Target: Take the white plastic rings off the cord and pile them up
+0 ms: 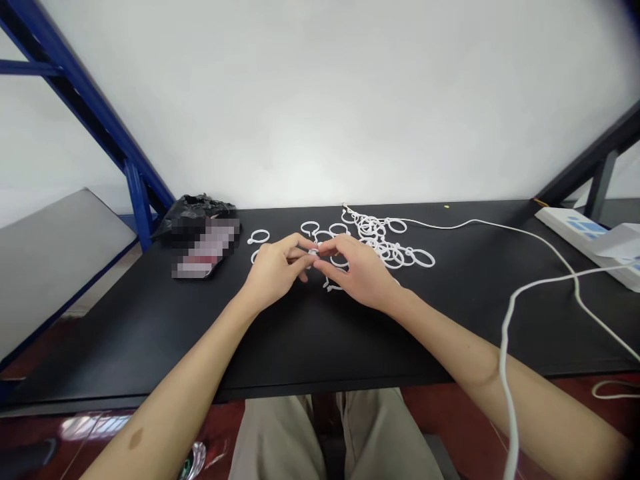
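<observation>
Close together over the black table, my left hand (279, 267) and my right hand (357, 270) pinch at a small white plastic ring (313, 252) between their fingertips. Most of that ring is hidden by the fingers. Behind and beside my right hand spreads a pile of white plastic rings (423, 259) with small knobs on them. A few more lie apart just past the fingertips, among them a loose ring (310, 228). To the left, past my left hand, another single ring (260, 236) rests on the tabletop.
The black table (320, 360) meets a white wall. At its left stand a crumpled black plastic bag (187, 208) and a pixelated flat item (207, 250). A white cable (505, 347) loops over my right forearm. A white-and-blue box (570, 223) lies at the right.
</observation>
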Motion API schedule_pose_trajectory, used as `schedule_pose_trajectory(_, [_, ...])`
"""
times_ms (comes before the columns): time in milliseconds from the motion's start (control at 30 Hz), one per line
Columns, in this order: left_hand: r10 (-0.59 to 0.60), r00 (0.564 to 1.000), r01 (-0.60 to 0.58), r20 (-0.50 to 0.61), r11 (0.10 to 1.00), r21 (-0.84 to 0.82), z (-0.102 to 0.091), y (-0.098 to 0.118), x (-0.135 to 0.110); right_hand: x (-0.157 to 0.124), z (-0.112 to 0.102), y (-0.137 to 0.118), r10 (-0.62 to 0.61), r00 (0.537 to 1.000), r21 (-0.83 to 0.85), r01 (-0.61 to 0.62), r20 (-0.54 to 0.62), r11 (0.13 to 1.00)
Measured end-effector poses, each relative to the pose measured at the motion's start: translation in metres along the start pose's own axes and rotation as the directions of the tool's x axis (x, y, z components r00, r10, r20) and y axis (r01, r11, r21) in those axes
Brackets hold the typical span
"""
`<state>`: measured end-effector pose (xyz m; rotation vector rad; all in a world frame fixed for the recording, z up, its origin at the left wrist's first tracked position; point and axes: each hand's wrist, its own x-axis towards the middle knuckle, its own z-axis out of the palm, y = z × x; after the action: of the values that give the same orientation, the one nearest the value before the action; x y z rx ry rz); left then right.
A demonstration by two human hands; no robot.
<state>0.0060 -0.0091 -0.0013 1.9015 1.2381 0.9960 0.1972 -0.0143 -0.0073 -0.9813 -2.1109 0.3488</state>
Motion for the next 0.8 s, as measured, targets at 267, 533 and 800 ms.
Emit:
schedule_pose_trajectory(267, [-0.037, 0.996, 0.018, -0.084, 0.976, -0.219, 0.0002, -0.0006, 0.0019, -0.0002, 0.0022, -0.0036, 0.057, 0.998, 0.253, -0.055, -0.003, 0.966])
schedule_pose_trajectory(533, [-0.040, 0.999, 0.028, -0.037, 0.962, -0.273, -0.0012, 0.0051, 0.0024, 0.0009, 0.0000, -0.0050, 0.014, 0.995, 0.207, 0.006, -0.096, 0.978])
schedule_pose_trajectory(800, [-0.032, 0.998, 0.015, -0.057, 0.960, -0.281, 0.0003, 0.0019, 0.0003, -0.0008, -0.0001, -0.0086, 0.000, 0.997, 0.211, 0.017, -0.080, 0.977])
